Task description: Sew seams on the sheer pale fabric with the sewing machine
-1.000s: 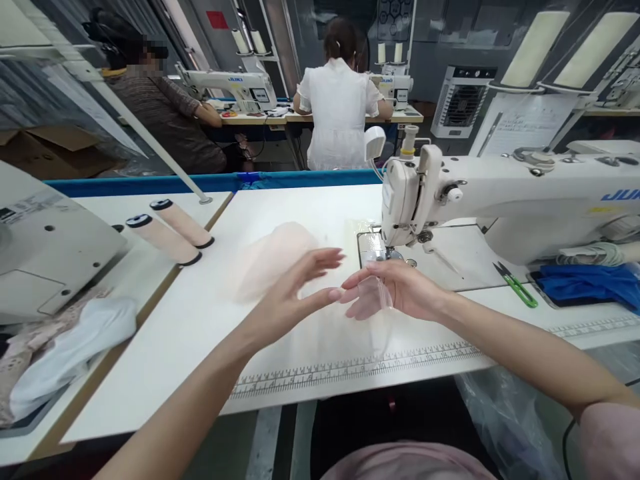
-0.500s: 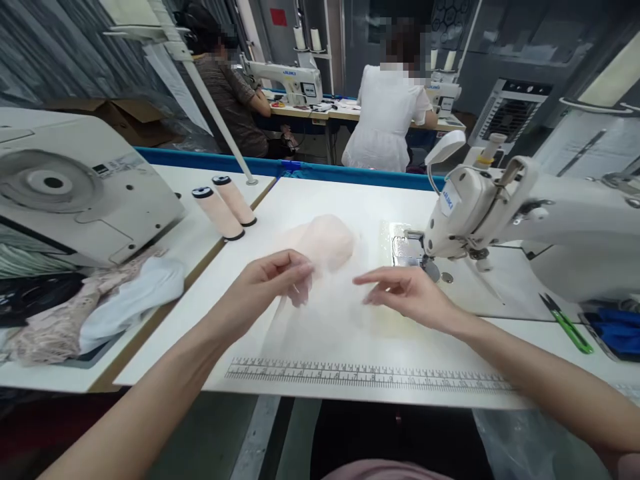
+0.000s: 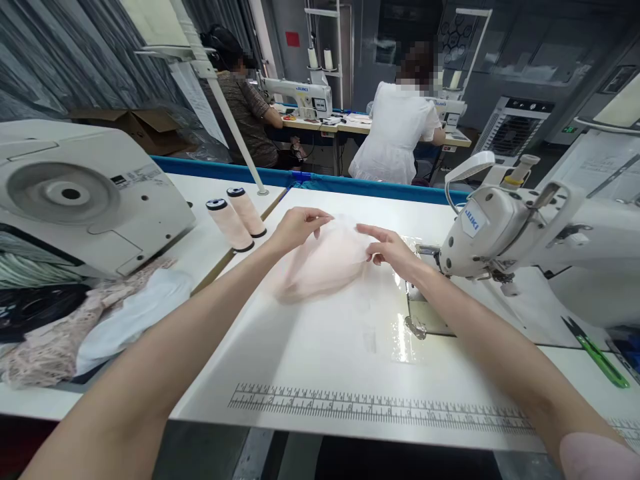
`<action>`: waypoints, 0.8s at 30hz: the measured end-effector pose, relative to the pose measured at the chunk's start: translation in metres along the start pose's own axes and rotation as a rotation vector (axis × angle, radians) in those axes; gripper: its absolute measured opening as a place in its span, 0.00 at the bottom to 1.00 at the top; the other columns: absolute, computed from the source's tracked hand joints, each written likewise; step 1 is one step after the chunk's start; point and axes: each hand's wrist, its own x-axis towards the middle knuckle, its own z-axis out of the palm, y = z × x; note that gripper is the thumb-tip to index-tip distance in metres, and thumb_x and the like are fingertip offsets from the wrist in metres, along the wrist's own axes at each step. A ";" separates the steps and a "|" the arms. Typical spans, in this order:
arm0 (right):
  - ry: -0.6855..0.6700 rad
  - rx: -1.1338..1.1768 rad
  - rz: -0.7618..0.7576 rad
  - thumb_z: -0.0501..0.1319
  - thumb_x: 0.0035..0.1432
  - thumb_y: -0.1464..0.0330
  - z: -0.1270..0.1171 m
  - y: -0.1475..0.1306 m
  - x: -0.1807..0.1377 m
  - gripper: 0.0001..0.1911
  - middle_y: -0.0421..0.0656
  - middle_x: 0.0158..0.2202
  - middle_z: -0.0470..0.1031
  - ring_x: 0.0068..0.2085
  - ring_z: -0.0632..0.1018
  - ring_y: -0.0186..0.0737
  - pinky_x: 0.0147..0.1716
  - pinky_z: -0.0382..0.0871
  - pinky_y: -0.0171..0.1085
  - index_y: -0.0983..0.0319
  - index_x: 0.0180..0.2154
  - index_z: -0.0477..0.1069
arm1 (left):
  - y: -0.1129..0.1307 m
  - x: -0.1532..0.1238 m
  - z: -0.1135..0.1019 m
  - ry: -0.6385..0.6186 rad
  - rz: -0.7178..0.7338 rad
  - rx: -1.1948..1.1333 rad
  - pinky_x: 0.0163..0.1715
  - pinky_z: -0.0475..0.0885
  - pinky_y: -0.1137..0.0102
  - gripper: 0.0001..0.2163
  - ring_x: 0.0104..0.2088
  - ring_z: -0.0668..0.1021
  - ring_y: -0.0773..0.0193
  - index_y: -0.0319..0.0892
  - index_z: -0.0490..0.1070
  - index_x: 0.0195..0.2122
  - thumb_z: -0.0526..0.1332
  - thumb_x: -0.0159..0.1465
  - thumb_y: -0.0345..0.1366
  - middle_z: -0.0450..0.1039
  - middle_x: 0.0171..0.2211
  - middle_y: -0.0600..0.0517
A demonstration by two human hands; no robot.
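Note:
A sheer pale pink piece of fabric (image 3: 325, 263) lies loosely bunched on the white table, its far edge between my hands. My left hand (image 3: 300, 228) pinches that edge at the upper left, thumb and fingers together. At the fabric's right side, my right hand (image 3: 393, 252) has its index finger stretched out and apart from the curled fingers below, the fingertips touching the cloth. My right forearm passes in front of the needle plate of the white sewing machine (image 3: 480, 230) and partly hides it.
Two pale pink thread cones (image 3: 231, 227) stand left of the fabric. Green-handled thread snips (image 3: 597, 353) lie at the right. A printed ruler (image 3: 370, 405) runs along the table's front. Another machine (image 3: 85, 193) and lace (image 3: 45, 353) are at left. Two people sit at machines beyond.
Both hands have moved away from me across the table. The fabric has shifted and bunched toward the far side, leaving the near tabletop uncovered. The view has tilted up slightly.

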 end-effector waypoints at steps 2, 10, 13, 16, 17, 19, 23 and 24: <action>-0.024 -0.025 0.040 0.55 0.44 0.76 0.000 0.004 0.003 0.35 0.47 0.59 0.69 0.26 0.73 0.28 0.21 0.64 0.30 0.59 0.57 0.67 | -0.010 -0.001 0.007 0.009 -0.001 0.060 0.24 0.59 0.70 0.15 0.22 0.68 0.65 0.45 0.79 0.38 0.59 0.60 0.48 0.71 0.20 0.54; -0.125 -0.174 0.066 0.54 0.49 0.77 0.002 0.007 0.003 0.37 0.44 0.36 0.79 0.31 0.77 0.33 0.25 0.67 0.29 0.63 0.63 0.58 | 0.020 -0.046 0.011 0.130 0.129 0.181 0.51 0.66 0.63 0.20 0.53 0.72 0.56 0.47 0.69 0.55 0.49 0.67 0.48 0.70 0.55 0.48; -0.154 -0.284 0.065 0.54 0.50 0.77 0.002 0.004 -0.001 0.35 0.42 0.31 0.79 0.31 0.78 0.37 0.25 0.69 0.31 0.66 0.62 0.59 | 0.023 -0.071 0.018 -0.112 0.211 0.300 0.59 0.61 0.54 0.31 0.64 0.62 0.50 0.46 0.52 0.66 0.51 0.64 0.55 0.55 0.66 0.45; -0.160 -0.428 0.048 0.54 0.48 0.79 0.000 0.002 -0.008 0.31 0.47 0.37 0.80 0.34 0.80 0.43 0.28 0.73 0.36 0.68 0.57 0.66 | 0.014 -0.084 0.022 -0.164 0.248 0.363 0.62 0.58 0.49 0.40 0.66 0.56 0.45 0.41 0.38 0.69 0.54 0.63 0.55 0.45 0.69 0.39; -0.140 -0.476 0.029 0.55 0.48 0.79 -0.002 0.002 -0.012 0.31 0.50 0.45 0.78 0.40 0.80 0.46 0.34 0.75 0.38 0.68 0.57 0.66 | 0.011 -0.085 0.022 -0.135 0.284 0.369 0.61 0.58 0.47 0.42 0.67 0.56 0.43 0.41 0.35 0.69 0.56 0.63 0.54 0.44 0.69 0.37; -0.077 -0.550 -0.017 0.55 0.48 0.80 -0.008 0.003 -0.027 0.34 0.54 0.61 0.65 0.57 0.72 0.50 0.51 0.71 0.42 0.68 0.60 0.62 | 0.009 -0.086 0.020 -0.052 0.392 0.405 0.61 0.57 0.44 0.44 0.67 0.54 0.40 0.42 0.32 0.69 0.58 0.62 0.53 0.41 0.69 0.36; -0.059 -0.737 -0.129 0.55 0.55 0.77 -0.027 0.008 -0.083 0.33 0.50 0.68 0.52 0.65 0.61 0.47 0.62 0.60 0.45 0.64 0.63 0.57 | 0.021 -0.084 0.015 0.048 0.721 0.583 0.63 0.52 0.43 0.34 0.67 0.56 0.42 0.54 0.43 0.68 0.60 0.65 0.42 0.40 0.70 0.49; -0.085 -0.802 -0.148 0.55 0.57 0.76 -0.034 0.009 -0.100 0.30 0.50 0.67 0.56 0.63 0.65 0.47 0.59 0.64 0.45 0.64 0.62 0.60 | 0.025 -0.083 0.015 0.052 0.809 0.635 0.64 0.53 0.46 0.31 0.66 0.58 0.45 0.56 0.46 0.67 0.59 0.66 0.37 0.43 0.70 0.53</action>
